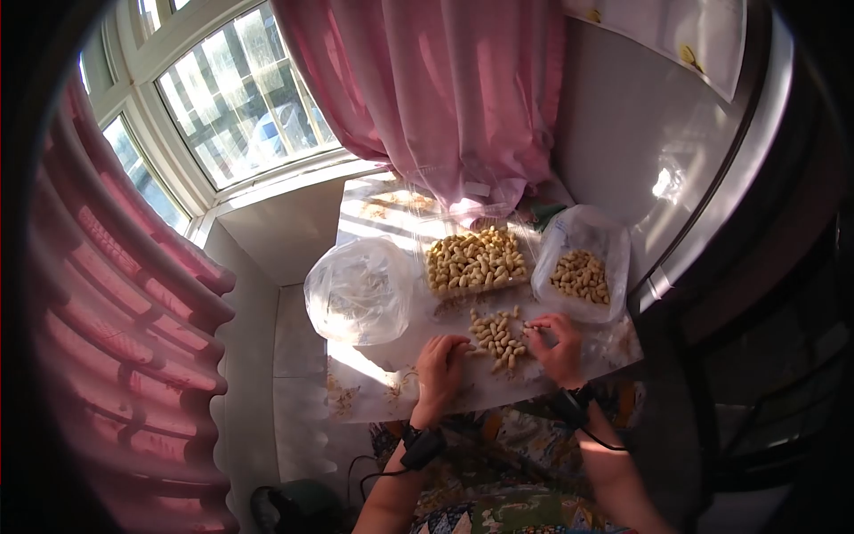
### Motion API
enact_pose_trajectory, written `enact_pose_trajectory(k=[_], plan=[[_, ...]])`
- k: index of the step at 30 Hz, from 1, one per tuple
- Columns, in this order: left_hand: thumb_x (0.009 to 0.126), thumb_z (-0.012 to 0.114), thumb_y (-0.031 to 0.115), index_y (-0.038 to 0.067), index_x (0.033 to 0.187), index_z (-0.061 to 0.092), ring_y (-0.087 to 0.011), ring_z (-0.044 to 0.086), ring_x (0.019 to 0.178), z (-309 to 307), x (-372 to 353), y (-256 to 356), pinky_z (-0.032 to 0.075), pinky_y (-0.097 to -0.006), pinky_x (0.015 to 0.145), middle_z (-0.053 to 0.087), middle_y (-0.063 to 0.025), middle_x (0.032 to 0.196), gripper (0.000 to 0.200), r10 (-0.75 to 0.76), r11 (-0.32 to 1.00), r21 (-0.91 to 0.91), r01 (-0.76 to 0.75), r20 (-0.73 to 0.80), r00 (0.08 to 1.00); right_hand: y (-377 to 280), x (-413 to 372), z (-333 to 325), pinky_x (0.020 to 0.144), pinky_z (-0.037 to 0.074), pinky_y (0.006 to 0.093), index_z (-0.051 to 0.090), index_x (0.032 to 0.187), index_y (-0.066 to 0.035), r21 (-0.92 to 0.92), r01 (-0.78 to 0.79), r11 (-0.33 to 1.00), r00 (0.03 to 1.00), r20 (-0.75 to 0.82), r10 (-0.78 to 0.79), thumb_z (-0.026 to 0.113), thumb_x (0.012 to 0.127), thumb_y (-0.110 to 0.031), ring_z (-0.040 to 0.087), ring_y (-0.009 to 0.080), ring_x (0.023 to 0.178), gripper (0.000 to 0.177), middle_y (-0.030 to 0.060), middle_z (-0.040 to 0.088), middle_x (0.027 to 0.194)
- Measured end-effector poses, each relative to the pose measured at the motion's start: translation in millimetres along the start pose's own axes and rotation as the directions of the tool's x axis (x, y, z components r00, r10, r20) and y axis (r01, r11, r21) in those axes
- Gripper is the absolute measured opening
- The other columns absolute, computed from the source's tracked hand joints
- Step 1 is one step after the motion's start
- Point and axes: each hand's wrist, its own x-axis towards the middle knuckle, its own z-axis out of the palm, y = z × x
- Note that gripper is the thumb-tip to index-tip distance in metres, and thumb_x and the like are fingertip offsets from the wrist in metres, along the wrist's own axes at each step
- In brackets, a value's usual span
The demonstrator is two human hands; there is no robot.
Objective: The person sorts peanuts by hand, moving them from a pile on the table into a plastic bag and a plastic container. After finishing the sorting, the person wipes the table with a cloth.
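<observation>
A small loose pile of unshelled peanuts [500,340] lies on the table between my two hands. At the pile's left edge is my left hand [439,367], its fingers curled together over the tabletop; what they hold, if anything, is hidden. To the right of the pile, my right hand [559,345] pinches a peanut [531,328] between thumb and fingertips. Behind the pile stands a clear plastic box [471,287] heaped with peanuts. A container lined with a white plastic bag [583,224], at the right, holds more peanuts [581,278] at its bottom.
At the left of the table [356,400] stands a container with a translucent plastic bag [360,294] over it. A pink curtain [436,98] hangs down to the back edge, beside a window [245,93]. A grey wall [640,133] borders the right side. Both wrists wear dark bands with cables.
</observation>
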Motion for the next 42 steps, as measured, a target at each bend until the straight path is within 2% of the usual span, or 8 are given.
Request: enact_pose_trajectory(k=[6,8,14,16,30,32,36,42], plan=[[0.093,0.072,0.006,0.006,0.1,0.072,-0.0341,0.066,0.087,1,0,-5,0.052,-0.041,0.078,0.07,-0.0121,0.09,0.007,-0.043,0.998,-0.035,0.044,0.039,0.998,-41,5,8,0.089,0.053,0.0411,0.074,0.1,-0.006,-0.033,0.209,0.977,0.977,-0.024,-0.21,0.08,0.086,-0.008,0.065,0.0298,0.101,0.016,0.0088,0.07,0.104],[0.092,0.073,0.005,0.006,0.1,0.073,-0.033,0.067,0.085,2,-3,-6,0.053,-0.0403,0.076,0.071,-0.012,0.091,0.008,-0.058,0.997,-0.041,0.059,0.029,0.998,-51,3,18,0.09,0.053,0.0413,0.074,0.102,-0.007,0.006,0.246,0.969,0.963,0.112,-0.245,0.082,0.083,-0.009,0.065,0.03,0.102,0.021,0.0081,0.07,0.106],[0.09,0.073,0.004,0.008,0.098,0.075,-0.0307,0.068,0.08,2,-3,-12,0.054,-0.0396,0.073,0.073,-0.0107,0.09,0.009,-0.064,0.982,-0.176,0.066,0.02,0.998,-43,-8,45,0.095,0.05,0.0417,0.075,0.103,-0.01,-0.044,0.252,0.967,0.95,0.201,-0.238,0.083,0.083,-0.017,0.065,0.0276,0.103,0.023,0.0053,0.072,0.104],[0.089,0.073,0.005,0.008,0.098,0.075,-0.0309,0.068,0.08,2,-5,-16,0.054,-0.04,0.073,0.073,-0.0106,0.09,0.01,-0.068,0.989,-0.129,0.073,0.044,0.997,-40,-11,50,0.095,0.05,0.0416,0.075,0.103,-0.011,-0.028,0.24,0.97,0.952,0.2,-0.23,0.083,0.083,-0.018,0.065,0.0271,0.102,0.022,0.0047,0.073,0.102],[0.084,0.078,0.01,0.011,0.098,0.077,-0.0322,0.069,0.092,3,-1,-17,0.053,-0.0429,0.084,0.074,-0.008,0.093,0.014,-0.015,1.0,-0.017,0.018,0.171,0.985,-39,-21,42,0.09,0.053,0.0393,0.076,0.108,-0.01,0.053,0.185,0.981,0.97,0.151,-0.191,0.082,0.083,-0.006,0.066,0.0272,0.1,0.026,0.0054,0.075,0.103],[0.083,0.078,0.011,0.011,0.099,0.076,-0.0322,0.069,0.095,1,0,-16,0.052,-0.0424,0.084,0.074,-0.0077,0.096,0.016,0.092,0.996,0.001,-0.093,0.166,0.982,-39,-20,44,0.09,0.054,0.0392,0.077,0.108,-0.01,0.084,0.18,0.98,0.974,0.123,-0.189,0.083,0.083,-0.005,0.067,0.0276,0.101,0.027,0.006,0.075,0.104],[0.082,0.078,0.01,0.01,0.1,0.075,-0.0325,0.068,0.097,0,2,-17,0.052,-0.042,0.084,0.073,-0.0076,0.097,0.018,0.113,0.994,-0.013,-0.112,0.167,0.98,-43,-24,45,0.091,0.054,0.0396,0.077,0.107,-0.009,0.137,0.097,0.986,0.992,0.07,-0.107,0.083,0.082,-0.004,0.067,0.029,0.103,0.027,0.0073,0.076,0.107],[0.081,0.078,0.01,0.009,0.097,0.073,-0.0324,0.067,0.096,1,0,-15,0.051,-0.0417,0.084,0.072,-0.0073,0.098,0.017,0.066,0.998,-0.033,-0.062,0.163,0.984,-39,-23,44,0.089,0.055,0.0397,0.077,0.106,-0.009,0.087,0.203,0.975,0.976,0.063,-0.208,0.084,0.08,-0.002,0.066,0.029,0.104,0.028,0.0063,0.074,0.107]])
